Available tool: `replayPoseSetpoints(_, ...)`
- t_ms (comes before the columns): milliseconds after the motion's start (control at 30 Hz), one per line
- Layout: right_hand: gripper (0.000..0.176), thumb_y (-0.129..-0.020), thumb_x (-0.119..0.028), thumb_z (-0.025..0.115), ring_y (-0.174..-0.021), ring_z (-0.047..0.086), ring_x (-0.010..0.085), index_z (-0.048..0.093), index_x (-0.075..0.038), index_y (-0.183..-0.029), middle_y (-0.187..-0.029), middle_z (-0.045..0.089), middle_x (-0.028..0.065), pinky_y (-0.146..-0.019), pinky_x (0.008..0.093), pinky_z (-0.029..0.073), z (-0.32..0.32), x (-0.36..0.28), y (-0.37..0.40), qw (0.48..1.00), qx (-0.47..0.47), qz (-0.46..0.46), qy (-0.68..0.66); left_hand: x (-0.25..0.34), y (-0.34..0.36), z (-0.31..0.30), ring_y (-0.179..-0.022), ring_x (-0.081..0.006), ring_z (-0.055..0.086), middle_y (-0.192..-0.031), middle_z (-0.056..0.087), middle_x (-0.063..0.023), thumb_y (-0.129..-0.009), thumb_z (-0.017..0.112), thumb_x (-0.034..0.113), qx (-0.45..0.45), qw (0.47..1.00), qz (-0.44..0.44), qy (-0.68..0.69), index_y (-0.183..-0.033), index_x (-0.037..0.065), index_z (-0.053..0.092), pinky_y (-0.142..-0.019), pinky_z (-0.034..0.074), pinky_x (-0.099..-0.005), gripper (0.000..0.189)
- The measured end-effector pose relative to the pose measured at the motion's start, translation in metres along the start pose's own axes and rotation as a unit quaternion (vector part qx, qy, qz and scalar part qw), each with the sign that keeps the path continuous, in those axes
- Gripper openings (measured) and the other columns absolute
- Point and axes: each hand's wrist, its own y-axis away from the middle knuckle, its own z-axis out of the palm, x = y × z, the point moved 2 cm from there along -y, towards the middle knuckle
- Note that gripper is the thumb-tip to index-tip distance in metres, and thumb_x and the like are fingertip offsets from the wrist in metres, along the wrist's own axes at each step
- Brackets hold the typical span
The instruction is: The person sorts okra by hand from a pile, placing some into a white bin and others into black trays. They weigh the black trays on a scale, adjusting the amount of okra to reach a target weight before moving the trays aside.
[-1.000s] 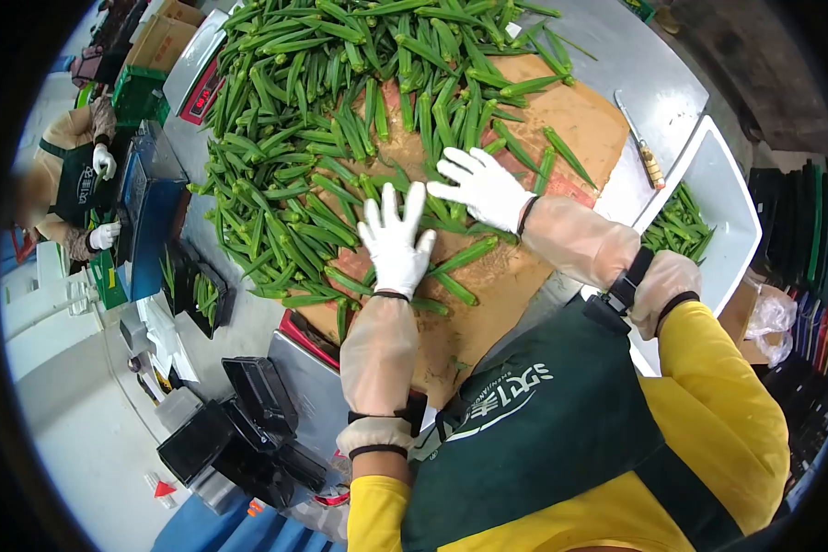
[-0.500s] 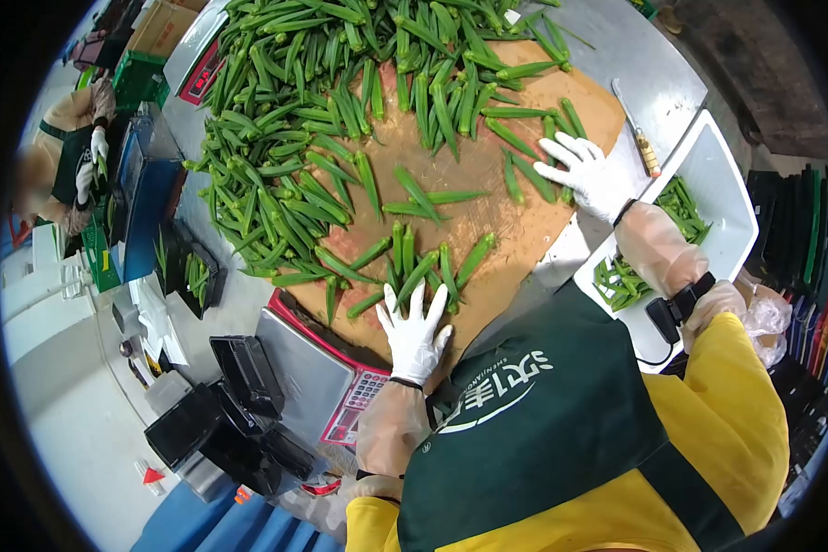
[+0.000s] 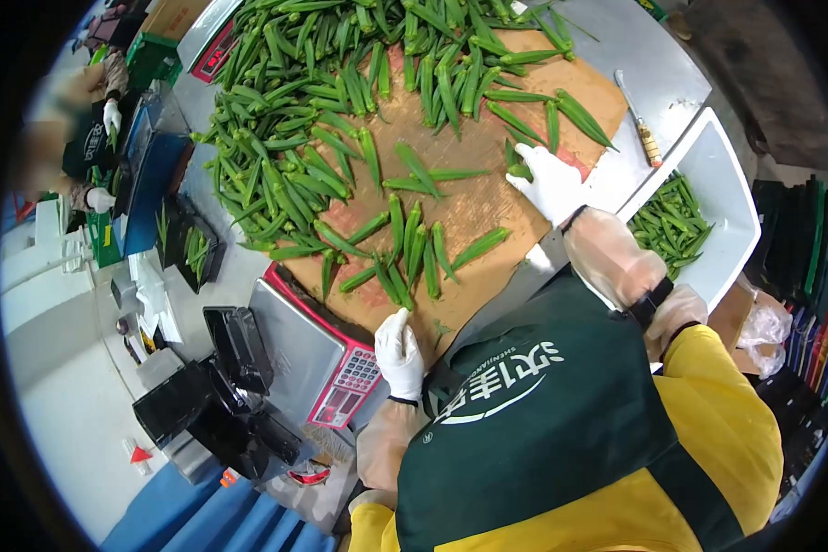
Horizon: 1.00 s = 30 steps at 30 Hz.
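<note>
A big heap of green okra covers the far and left parts of the brown cardboard sheet. My white-gloved left hand is at the sheet's near edge. Its fingers are drawn together, with the fingertips at the lower end of an okra pod in a small loose row. My white-gloved right hand is at the right side of the sheet, fingers and thumb curled around okra; its palm side is hidden. Several single pods lie just beyond it, including a long one.
A white bin with okra inside stands at my right. A knife with a wooden handle lies on the metal table. Left are a red-framed scale, black trays and a co-worker's gloved hand.
My left hand has drawn back toward me, its spread fingers now closed. My right hand has moved left and nearer, fingers curled. Pods in the near row and by my right hand have shifted.
</note>
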Motion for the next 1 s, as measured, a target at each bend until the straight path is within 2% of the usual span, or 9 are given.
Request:
replayPoseSetpoints(267, 0.035, -0.082, -0.029, 0.069, -0.096, 0.068, 0.0286, 0.068, -0.017, -0.115, -0.106, 0.07, 0.01, -0.084, 0.0376, 0.053, -0.093, 0.05, 0.035, 0.988, -0.151, -0.008, -0.02, -0.018, -0.021, -0.014, -0.1, -0.019, 0.064, -0.106, 0.067, -0.0095, -0.093, 0.057, -0.002, 0.102, 0.959, -0.174, 0.198, -0.115, 0.001, 0.065, -0.09, 0.051, -0.0331, 0.023)
replayPoseSetpoints(333, 0.027, -0.085, -0.037, 0.067, -0.089, 0.069, 0.0291, 0.075, -0.019, -0.103, -0.094, 0.073, 0.0088, -0.079, 0.0393, 0.054, -0.154, 0.073, 0.05, 0.928, -0.3, 0.15, 0.163, -0.018, -0.021, -0.019, -0.106, -0.0195, 0.063, -0.114, 0.065, -0.0119, -0.097, 0.051, -0.002, 0.111, 0.934, -0.213, 0.263, -0.123, -0.002, 0.059, -0.094, 0.049, -0.0324, 0.027)
replayPoseSetpoints(467, 0.022, -0.079, -0.014, 0.068, -0.088, 0.069, 0.0298, 0.075, -0.017, -0.099, -0.09, 0.072, 0.01, -0.078, 0.0359, 0.055, -0.149, 0.097, 0.068, 0.98, -0.125, 0.077, 0.132, -0.026, -0.022, -0.012, -0.114, -0.0224, 0.061, -0.124, 0.062, -0.0156, -0.098, 0.048, -0.002, 0.134, 0.918, -0.225, 0.296, -0.127, -0.006, 0.054, -0.101, 0.046, -0.0329, 0.03)
replayPoseSetpoints(533, 0.03, -0.075, -0.009, 0.067, -0.093, 0.067, 0.0305, 0.073, -0.015, -0.103, -0.099, 0.071, 0.0105, -0.082, 0.0356, 0.054, -0.118, 0.04, 0.059, 0.982, -0.134, 0.014, -0.129, -0.025, -0.029, 0.0, -0.113, -0.0228, 0.061, -0.123, 0.062, -0.016, -0.098, 0.047, -0.003, 0.134, 0.917, -0.224, 0.302, -0.126, -0.006, 0.055, -0.101, 0.046, -0.0337, 0.03)
replayPoseSetpoints(567, 0.037, -0.074, 0.002, 0.068, -0.101, 0.065, 0.0289, 0.071, -0.009, -0.109, -0.109, 0.07, 0.0084, -0.089, 0.0361, 0.052, -0.098, 0.019, 0.056, 0.981, -0.15, -0.075, -0.1, -0.028, -0.03, 0.009, -0.114, -0.0223, 0.061, -0.123, 0.063, -0.0157, -0.097, 0.048, -0.004, 0.137, 0.899, -0.242, 0.338, -0.126, -0.006, 0.055, -0.101, 0.046, -0.0334, 0.03)
replayPoseSetpoints(600, 0.037, -0.073, -0.002, 0.07, -0.102, 0.065, 0.0275, 0.071, -0.011, -0.109, -0.109, 0.07, 0.009, -0.09, 0.0359, 0.051, -0.058, 0.012, 0.055, 0.97, -0.128, -0.18, -0.1, -0.032, -0.03, 0.017, -0.113, -0.022, 0.061, -0.122, 0.063, -0.0154, -0.096, 0.049, -0.004, 0.13, 0.898, -0.246, 0.341, -0.126, -0.006, 0.055, -0.101, 0.046, -0.0333, 0.03)
replayPoseSetpoints(767, 0.05, -0.065, -0.005, 0.071, -0.102, 0.057, 0.0287, 0.066, -0.013, -0.114, -0.112, 0.061, 0.006, -0.084, 0.0388, 0.05, 0.026, -0.057, 0.06, 0.937, -0.165, -0.302, -0.056, -0.042, -0.023, 0.027, -0.108, -0.0203, 0.062, -0.119, 0.064, -0.0135, -0.094, 0.049, -0.007, 0.103, 0.907, -0.268, 0.309, -0.123, -0.003, 0.058, -0.098, 0.048, -0.0325, 0.031)
replayPoseSetpoints(933, 0.049, -0.065, -0.008, 0.071, -0.099, 0.057, 0.027, 0.067, -0.016, -0.113, -0.103, 0.062, 0.0045, -0.084, 0.0377, 0.05, 0.026, -0.044, 0.044, 0.967, -0.152, -0.205, -0.001, -0.039, -0.05, 0.005, -0.118, -0.0229, 0.058, -0.125, 0.061, -0.015, -0.091, 0.05, -0.009, 0.128, 0.934, -0.243, 0.227, -0.125, -0.004, 0.057, -0.105, 0.045, -0.0351, 0.035)
replayPoseSetpoints(1000, 0.045, -0.071, -0.011, 0.069, -0.1, 0.059, 0.0253, 0.067, -0.02, -0.116, -0.102, 0.063, 0.0037, -0.084, 0.0362, 0.051, 0.017, -0.03, 0.033, 0.985, -0.114, -0.129, 0.001, -0.057, -0.069, 0.004, -0.12, -0.0305, 0.057, -0.127, 0.06, -0.0167, -0.083, 0.059, -0.008, 0.106, 0.986, -0.117, 0.059, -0.126, 0.002, 0.058, -0.105, 0.043, -0.0372, 0.045)
